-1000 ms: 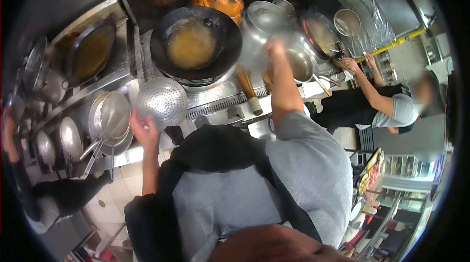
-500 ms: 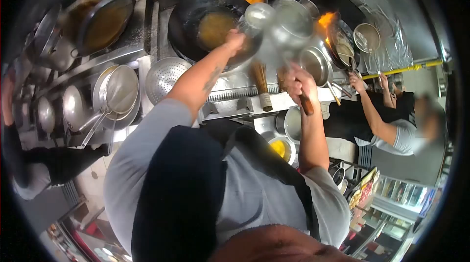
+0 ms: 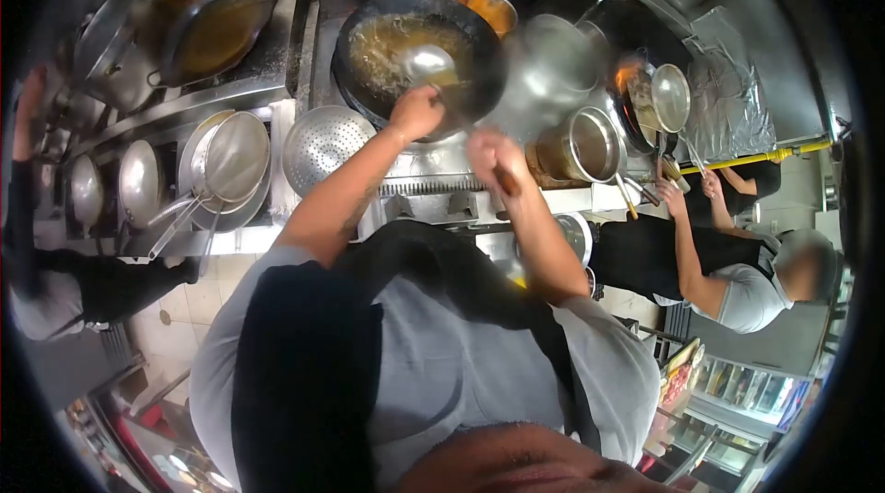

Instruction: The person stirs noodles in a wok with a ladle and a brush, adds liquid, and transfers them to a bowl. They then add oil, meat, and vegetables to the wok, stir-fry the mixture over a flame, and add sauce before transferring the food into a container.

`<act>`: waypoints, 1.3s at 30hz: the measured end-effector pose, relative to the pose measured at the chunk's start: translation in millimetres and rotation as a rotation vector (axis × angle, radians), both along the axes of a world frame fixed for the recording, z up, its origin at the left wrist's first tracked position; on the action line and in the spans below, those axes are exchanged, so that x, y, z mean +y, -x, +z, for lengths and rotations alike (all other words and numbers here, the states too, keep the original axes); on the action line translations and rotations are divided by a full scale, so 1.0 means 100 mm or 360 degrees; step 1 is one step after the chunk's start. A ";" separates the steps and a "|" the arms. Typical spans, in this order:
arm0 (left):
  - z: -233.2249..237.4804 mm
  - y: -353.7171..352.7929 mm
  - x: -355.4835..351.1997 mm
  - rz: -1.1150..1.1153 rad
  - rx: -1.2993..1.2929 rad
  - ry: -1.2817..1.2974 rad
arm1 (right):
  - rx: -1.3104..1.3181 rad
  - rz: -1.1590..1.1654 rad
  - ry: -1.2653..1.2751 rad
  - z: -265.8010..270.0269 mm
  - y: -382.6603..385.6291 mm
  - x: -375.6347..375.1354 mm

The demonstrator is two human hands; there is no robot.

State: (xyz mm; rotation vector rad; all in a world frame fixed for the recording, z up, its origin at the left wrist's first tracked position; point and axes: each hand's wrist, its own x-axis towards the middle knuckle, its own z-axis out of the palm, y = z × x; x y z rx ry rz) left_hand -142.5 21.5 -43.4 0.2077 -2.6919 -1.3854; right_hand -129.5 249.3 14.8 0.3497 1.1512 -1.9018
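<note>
A black wok [image 3: 348,88] sits on the burner in front of me, with bubbling brownish liquid and small pale pieces in it. The round metal bowl of a ladle [image 3: 428,63] is over the liquid. My right hand [image 3: 495,157], slightly blurred, is closed around the ladle's brown wooden handle [image 3: 507,181] just in front of the wok. The middle of the ladle's shaft is hard to see. At the wok's near rim, my left hand [image 3: 417,112] is closed, its fingertips hidden. I cannot make out what it grips.
A perforated strainer [image 3: 327,150] lies left of the wok, and mesh strainers [image 3: 238,157] stand farther left. On the right is a metal pot [image 3: 590,145]. Flames burn by another pan [image 3: 636,92], where a co-worker's hands [image 3: 673,198] hold tools. Another person is at far left.
My right hand and the ladle have moved left, bringing its bowl over the wok. My left hand has shifted toward me and left. The wok's liquid now bubbles, and the flames behind look smaller.
</note>
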 end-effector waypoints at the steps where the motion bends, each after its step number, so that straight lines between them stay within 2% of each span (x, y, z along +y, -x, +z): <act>1: -0.01 -0.14 -0.05 0.0082 0.0007 -0.0053 | -0.0203 -0.0088 0.0332 -0.24 0.28 -0.06; 2: -0.03 -0.24 -0.10 0.0092 0.0054 0.0008 | -0.0406 -0.0177 0.0666 -0.39 0.39 -0.08; 3: -0.01 -0.37 -0.15 0.0105 0.0110 0.0045 | -0.0413 -0.0179 0.0664 -0.42 0.33 -0.14; 5: 0.01 -0.61 -0.25 0.0118 0.0175 0.0095 | 0.0648 0.0004 -0.0175 -0.40 0.19 -0.43; 6: 0.03 -0.70 -0.30 0.0146 0.0186 0.0087 | 0.0664 -0.0172 -0.0401 -0.30 -0.02 -0.62; 8: 0.05 -0.77 -0.43 0.0173 0.0198 0.0076 | 0.0187 -0.0418 -0.0195 -0.07 -0.10 -0.77; 9: 0.05 -0.84 -0.48 0.0192 0.0234 0.0075 | 0.0179 -0.0246 0.0145 -0.17 0.07 -0.64; 12: 0.02 -1.05 -0.50 0.0220 0.0329 0.0078 | -0.0364 -0.0064 0.0547 -0.36 0.76 -0.32; 14: 0.05 -1.16 -0.52 0.0194 0.0280 0.0086 | 0.0288 -0.0240 -0.0143 -0.02 0.17 -0.49; 15: 0.05 -1.18 -0.56 0.0189 0.0301 0.0099 | 0.0271 -0.0137 -0.0009 -0.23 0.12 -0.47; 16: 0.02 -1.22 -0.58 0.0232 0.0321 0.0107 | 0.0105 -0.0290 0.0165 0.07 -0.13 -0.55; 18: -0.05 -1.25 -0.60 0.0264 0.0309 0.0103 | 0.0039 -0.0189 0.0789 -0.13 0.04 -0.35; 19: -0.05 -1.25 -0.58 0.0281 0.0265 0.0077 | -0.0312 0.0100 0.1264 -0.19 0.27 -0.18; 21: -0.10 -1.28 -0.57 0.0251 0.0231 0.0054 | -0.0369 -0.0167 0.1011 -0.34 0.47 -0.13; 22: -0.11 -1.31 -0.56 0.0246 0.0232 0.0062 | -0.0156 -0.0097 0.0873 -0.37 0.49 -0.14; 23: -0.12 -1.36 -0.55 0.0221 0.0256 0.0063 | -0.0131 -0.0196 0.0683 -0.44 0.41 -0.11; 24: -0.08 -1.38 -0.55 0.0192 0.0287 0.0064 | -0.0101 -0.0296 0.0495 -0.28 0.16 -0.16; 25: -0.05 -1.37 -0.57 0.0179 0.0294 0.0075 | -0.0242 -0.0507 0.0370 -0.18 -0.03 -0.25; 26: -0.06 -1.40 -0.59 0.0259 0.0233 0.0096 | -0.0186 -0.0388 0.0479 -0.08 -0.14 -0.24; 28: -0.25 -1.47 -0.64 0.0357 0.0063 0.0058 | -0.0413 -0.0055 0.0658 -0.41 0.09 -0.09; 29: -0.33 -1.48 -0.68 0.0322 0.0032 0.0076 | -0.0426 0.0083 0.0569 -0.39 0.21 -0.04; 30: -0.37 -1.52 -0.68 0.0279 0.0005 0.0094 | 0.0570 0.0196 -0.0002 -0.51 0.20 0.00; 31: -0.33 -1.62 -0.66 0.0255 0.0025 0.0160 | 0.1375 0.0224 -0.0950 -0.65 0.20 0.04; 32: -0.27 -1.67 -0.67 0.0236 0.0065 0.0231 | 0.2295 0.0406 -0.1775 -0.79 0.22 0.14; 34: -0.36 -1.86 -0.79 0.0198 0.0141 0.0267 | 0.2113 0.0280 -0.1863 -0.66 -0.07 0.52; 35: -0.30 -1.98 -0.81 0.0367 0.0096 0.0247 | 0.1964 0.0184 -0.1924 -0.62 -0.22 0.74; 36: -0.31 -2.10 -0.83 0.0545 0.0045 0.0229 | 0.1930 0.0206 -0.1928 -0.75 -0.31 0.96; 37: -0.41 -2.25 -0.88 0.0632 0.0040 0.0264 | 0.2131 0.0015 -0.2002 -0.98 -0.47 1.22; 39: -0.58 -2.48 -0.91 0.0837 -0.0050 0.0290 | 0.2170 -0.0165 -0.2037 -1.29 -0.69 1.63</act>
